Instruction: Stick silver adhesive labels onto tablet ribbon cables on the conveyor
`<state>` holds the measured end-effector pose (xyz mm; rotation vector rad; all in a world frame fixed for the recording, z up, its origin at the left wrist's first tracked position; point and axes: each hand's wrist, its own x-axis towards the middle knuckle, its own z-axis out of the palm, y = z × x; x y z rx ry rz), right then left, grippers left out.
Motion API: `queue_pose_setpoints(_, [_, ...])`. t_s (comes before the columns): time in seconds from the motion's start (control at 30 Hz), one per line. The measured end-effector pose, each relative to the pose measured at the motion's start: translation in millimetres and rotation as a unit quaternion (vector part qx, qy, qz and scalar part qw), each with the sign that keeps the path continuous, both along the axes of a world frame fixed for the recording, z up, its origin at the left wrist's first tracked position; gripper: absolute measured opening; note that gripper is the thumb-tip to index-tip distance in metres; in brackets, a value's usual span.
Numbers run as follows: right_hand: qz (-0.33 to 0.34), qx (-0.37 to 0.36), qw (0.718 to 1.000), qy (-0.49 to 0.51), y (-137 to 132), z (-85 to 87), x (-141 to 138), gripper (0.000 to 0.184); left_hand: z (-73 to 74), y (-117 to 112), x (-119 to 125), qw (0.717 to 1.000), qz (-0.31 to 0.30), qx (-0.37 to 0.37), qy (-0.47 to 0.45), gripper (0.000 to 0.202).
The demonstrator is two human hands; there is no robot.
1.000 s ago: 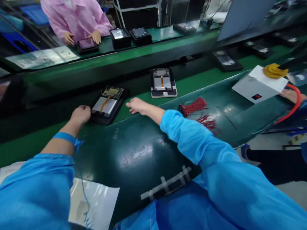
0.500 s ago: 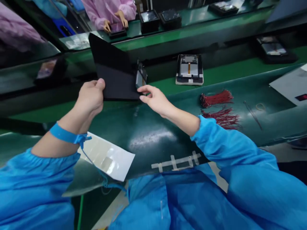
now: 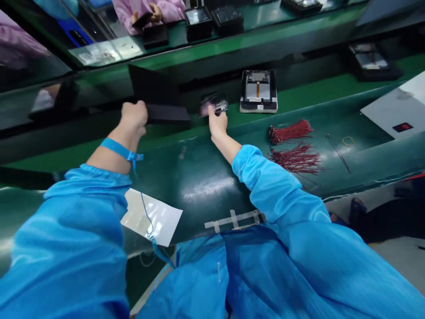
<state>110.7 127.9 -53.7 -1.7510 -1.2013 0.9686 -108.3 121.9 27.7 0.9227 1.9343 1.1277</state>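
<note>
My left hand [image 3: 133,117] is closed on the near left edge of a black tray [image 3: 168,113], which it holds tilted over the green strip behind the bench. My right hand [image 3: 218,125] pinches the near edge of a glossy electronic device [image 3: 214,104], with thumb and fingers around it. The device looks like a tablet with a shiny, reflecting face, and sits just right of the tray, apart from it. Farther right, an opened tablet [image 3: 258,91] with its inner parts showing lies on a pale-edged holder.
Two bundles of red wires [image 3: 292,131] lie on the green bench mat [image 3: 206,166], with a thin dark tool [image 3: 338,153] and a rubber band [image 3: 348,141] beside them. A white sheet [image 3: 166,221] is near my left sleeve. Across the line, a co-worker in a pink sleeve [image 3: 124,13] handles a device.
My right hand has drawn the device rightward, away from the tray, turning its glossy face up. The black tray in my left hand has tipped and lowered. The co-worker has lifted a device.
</note>
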Motion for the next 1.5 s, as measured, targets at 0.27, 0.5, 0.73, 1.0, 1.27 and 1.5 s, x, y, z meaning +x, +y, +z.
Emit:
queue_pose_setpoints(0.27, [0.170,0.159,0.951,-0.204,8,32.9,-18,0.051,-20.7,14,21,0.987,-0.020,-0.026,-0.157,0.006])
queue_pose_setpoints(0.5, [0.333,0.211,0.821,-0.413,-27,46.7,-45,0.039,-53.6,8,50,0.930,-0.012,-0.023,-0.367,0.016])
queue_pose_setpoints(0.73, [0.195,0.163,0.936,-0.245,-56,55.9,50,0.065,-40.4,-94,61,0.923,-0.028,0.032,-0.383,0.027])
queue_pose_setpoints(1.0, [0.350,0.006,0.930,-0.115,-175,-6.1,128,0.032,-64.5,-278,94,0.923,-0.169,-0.128,-0.321,0.066])
queue_pose_setpoints(1.27, [0.364,0.021,0.888,-0.282,-215,-8.4,121,0.062,-76.1,-270,68,0.868,-0.326,-0.156,0.341,0.048])
queue_pose_setpoints(1.5, [0.182,0.121,0.911,-0.349,-233,-11.3,235,0.013,-71.2,-301,23,0.838,-0.249,-0.015,0.486,0.042])
